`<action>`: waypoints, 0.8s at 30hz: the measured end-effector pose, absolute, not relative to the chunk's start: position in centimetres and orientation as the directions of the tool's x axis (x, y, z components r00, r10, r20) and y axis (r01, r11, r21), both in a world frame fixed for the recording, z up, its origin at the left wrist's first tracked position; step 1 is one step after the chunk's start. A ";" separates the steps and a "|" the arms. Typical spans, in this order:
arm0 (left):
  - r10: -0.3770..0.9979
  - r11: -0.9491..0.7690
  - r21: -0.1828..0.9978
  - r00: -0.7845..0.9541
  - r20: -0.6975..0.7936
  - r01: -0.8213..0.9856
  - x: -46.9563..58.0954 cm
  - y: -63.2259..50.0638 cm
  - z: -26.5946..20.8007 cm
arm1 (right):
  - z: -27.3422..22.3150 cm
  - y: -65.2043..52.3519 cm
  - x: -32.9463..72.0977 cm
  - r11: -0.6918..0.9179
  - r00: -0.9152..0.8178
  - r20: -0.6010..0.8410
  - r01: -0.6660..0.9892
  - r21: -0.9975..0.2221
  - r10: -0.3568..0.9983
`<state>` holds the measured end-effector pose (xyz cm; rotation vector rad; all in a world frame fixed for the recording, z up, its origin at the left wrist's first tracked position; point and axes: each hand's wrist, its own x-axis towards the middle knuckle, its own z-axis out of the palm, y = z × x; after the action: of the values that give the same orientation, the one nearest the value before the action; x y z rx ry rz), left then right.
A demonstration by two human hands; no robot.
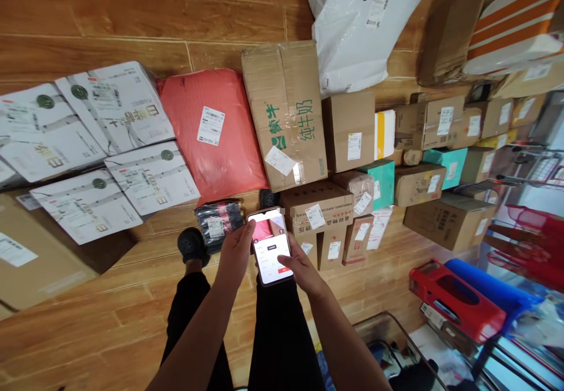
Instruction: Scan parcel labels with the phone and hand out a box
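A smartphone [271,256] with a lit screen is held upright between both hands, low in the middle of the view. My left hand [237,250] grips its left edge, the thumb along the upper side. On the right edge, my right hand [304,267] holds it too, with the thumb over the lower part of the screen. A red and white form with a small picture shows there; its text is too small to read. Just beyond the phone lie a dark wrapped parcel [215,226], a red plastic mailer bag [215,138] and a brown milk carton box [286,114], each with a label.
White labelled boxes [117,109] are stacked at the left above a large brown carton [44,261]. Several cartons [348,132] line the floor [110,297] to the right. A big white bag [356,32] lies at the back. A red plastic object [456,303] sits at the lower right.
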<state>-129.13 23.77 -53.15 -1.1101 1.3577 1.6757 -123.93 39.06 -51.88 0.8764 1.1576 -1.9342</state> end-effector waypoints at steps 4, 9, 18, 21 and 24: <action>0.064 -0.230 0.317 -0.339 -0.939 -0.920 -129.3 23.9 -53.4 | -52.3 39.3 -123.6 -0.358 -0.507 -0.837 0.835 -0.418 -0.205; 0.104 -0.270 0.318 -0.356 -0.929 -0.909 -129.0 23.8 -53.7 | -52.5 39.2 -123.8 -0.388 -0.506 -0.834 0.830 -0.401 -0.219; 0.042 0.040 0.558 -0.556 -0.830 -0.829 -127.6 25.3 -53.7 | -53.0 39.4 -123.9 -0.388 -0.547 -0.819 0.803 -0.453 -0.174; 0.035 0.075 0.559 -0.558 -0.829 -0.826 -127.5 25.8 -53.7 | -53.0 39.6 -124.0 -0.384 -0.553 -0.814 0.801 -0.459 -0.180; 0.031 0.080 0.559 -0.558 -0.829 -0.826 -127.5 26.3 -53.9 | -53.2 40.0 -124.0 -0.398 -0.548 -0.819 0.799 -0.451 -0.172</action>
<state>-127.51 26.29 -53.87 -0.7979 1.6641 1.5606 -124.04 39.96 -53.17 0.9246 1.1710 -1.9940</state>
